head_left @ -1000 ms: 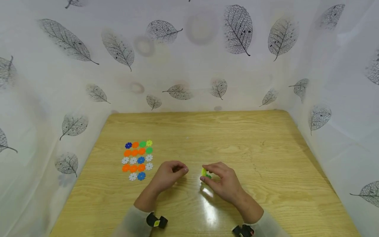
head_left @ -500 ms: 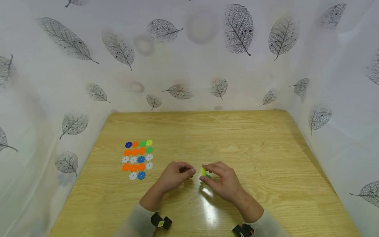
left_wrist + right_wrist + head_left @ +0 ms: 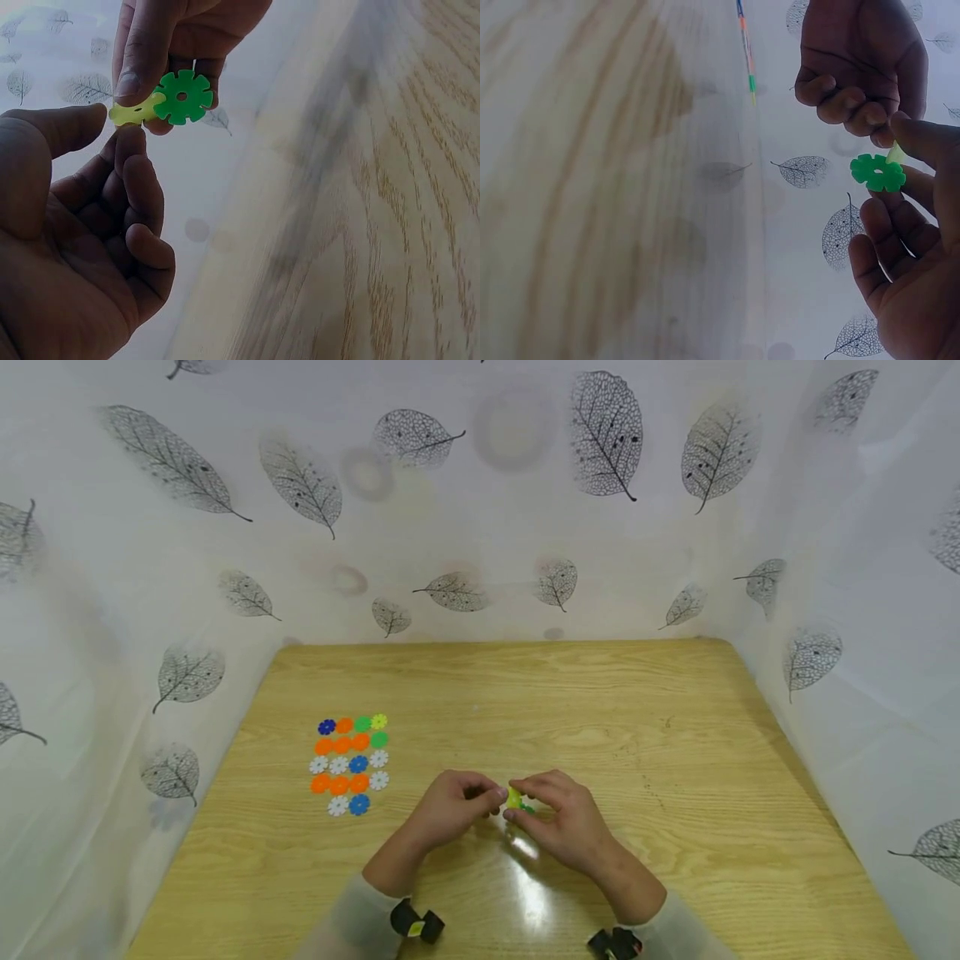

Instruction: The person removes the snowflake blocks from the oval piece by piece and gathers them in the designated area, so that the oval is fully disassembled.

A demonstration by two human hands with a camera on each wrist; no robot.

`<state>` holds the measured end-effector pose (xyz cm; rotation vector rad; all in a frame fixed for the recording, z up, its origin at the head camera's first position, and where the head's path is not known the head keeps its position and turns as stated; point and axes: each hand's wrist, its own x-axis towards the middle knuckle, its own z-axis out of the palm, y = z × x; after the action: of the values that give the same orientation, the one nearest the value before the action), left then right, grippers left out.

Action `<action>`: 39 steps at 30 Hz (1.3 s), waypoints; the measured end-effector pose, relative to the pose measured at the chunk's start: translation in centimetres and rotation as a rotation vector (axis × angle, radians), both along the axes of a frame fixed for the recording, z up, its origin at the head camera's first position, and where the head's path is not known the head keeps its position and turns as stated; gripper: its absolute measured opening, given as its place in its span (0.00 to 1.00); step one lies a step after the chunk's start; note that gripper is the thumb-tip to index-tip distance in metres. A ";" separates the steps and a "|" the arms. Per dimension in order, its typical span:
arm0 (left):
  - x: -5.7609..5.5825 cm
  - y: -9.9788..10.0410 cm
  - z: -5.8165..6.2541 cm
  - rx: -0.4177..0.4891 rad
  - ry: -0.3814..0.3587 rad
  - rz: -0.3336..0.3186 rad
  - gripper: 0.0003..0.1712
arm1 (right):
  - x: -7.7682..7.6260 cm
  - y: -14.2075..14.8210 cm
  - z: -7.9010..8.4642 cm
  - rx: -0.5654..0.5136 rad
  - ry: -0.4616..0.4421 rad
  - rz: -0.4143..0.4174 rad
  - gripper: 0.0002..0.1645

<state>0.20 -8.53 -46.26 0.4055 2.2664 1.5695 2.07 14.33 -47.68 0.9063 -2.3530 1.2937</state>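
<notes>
My right hand [image 3: 566, 818] pinches a yellow flower-shaped plastic disc [image 3: 513, 798] between thumb and fingertips above the table. A green notched disc [image 3: 183, 97] is joined to the yellow one, at an angle to it; its round centre hole shows in both wrist views. My left hand [image 3: 457, 810] comes in from the other side, its thumb and a curled fingertip at the rim of the yellow disc [image 3: 136, 111]. Its remaining fingers are curled in the left wrist view. In the right wrist view, fingers mostly hide the yellow disc [image 3: 895, 154].
Rows of flower-shaped discs in orange [image 3: 342, 745], white [image 3: 339, 765], blue [image 3: 359, 804], green and yellow lie flat at the left of the wooden table [image 3: 600, 693]. A pale leaf-print sheet [image 3: 480, 527] encloses the table's back and sides.
My left hand has moved right, up to the yellow disc. The yellow disc has shifted slightly and shows more of its face. My right hand stays nearly in place.
</notes>
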 end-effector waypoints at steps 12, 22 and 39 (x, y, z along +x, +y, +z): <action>0.2 0.4 0.3 -0.016 0.023 0.013 0.13 | 0.0 -0.2 -0.2 0.021 -0.014 0.005 0.23; 0.2 -0.1 0.5 -0.065 0.061 0.060 0.16 | 0.0 0.0 0.0 0.005 -0.014 -0.004 0.20; 0.2 -1.1 0.3 -0.038 0.013 0.139 0.13 | -0.1 0.0 -0.2 -0.017 -0.021 -0.021 0.09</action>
<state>0.39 -9.60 -45.94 0.2536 2.3757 1.5908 1.93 14.30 -47.91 0.8650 -2.3575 1.3191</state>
